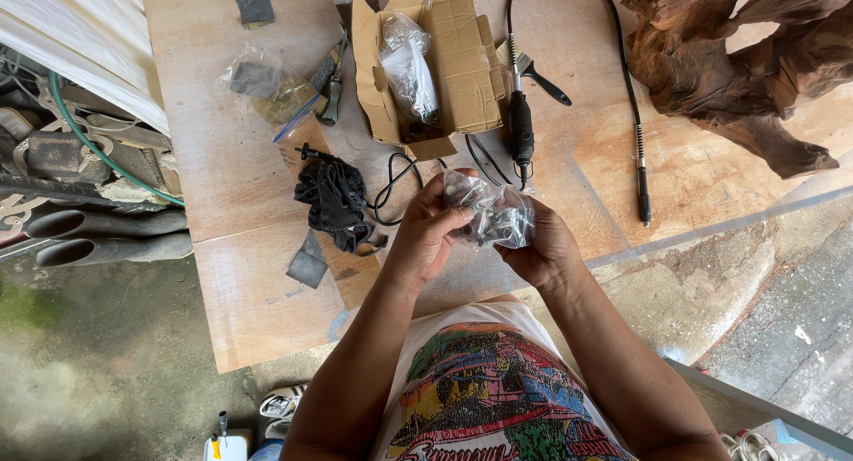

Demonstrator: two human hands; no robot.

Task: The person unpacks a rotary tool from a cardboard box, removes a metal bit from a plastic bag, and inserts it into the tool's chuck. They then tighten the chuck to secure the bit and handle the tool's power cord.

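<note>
Fingers (451, 219) of the left hand (425, 239) and right hand (542, 248) are being closed around a clear plastic bag (494, 214) of small parts, held above the plywood table (231, 177). Parts could be spilled if the thin film is torn.

Single view only, worn on the head, aimed almost straight down. Looks past the chest and both forearms onto the tabletop (231, 283), near enough for the hands (484, 230) to sit at mid-frame. Near edge of the tabletop runs slantwise across the lower middle; far edge cut off by the top of the frame. Left edge visible in full, with floor (98, 372) and clutter beyond it. Right side taken up by carved wood (755, 61) at the upper corner and concrete below. Slightly tilted, wide-angled framing.
</note>
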